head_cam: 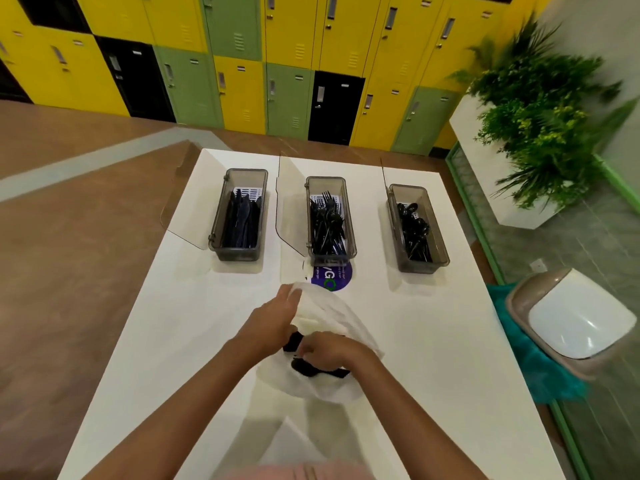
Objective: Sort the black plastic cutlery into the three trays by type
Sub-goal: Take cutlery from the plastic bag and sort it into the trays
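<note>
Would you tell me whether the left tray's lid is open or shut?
Open: the clear lid of the left tray hangs out sideways, leaving the knives uncovered.

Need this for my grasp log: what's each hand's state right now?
Left hand: closed on the white bag, holding its edge up.
Right hand: closed on black cutlery inside the bag.
</note>
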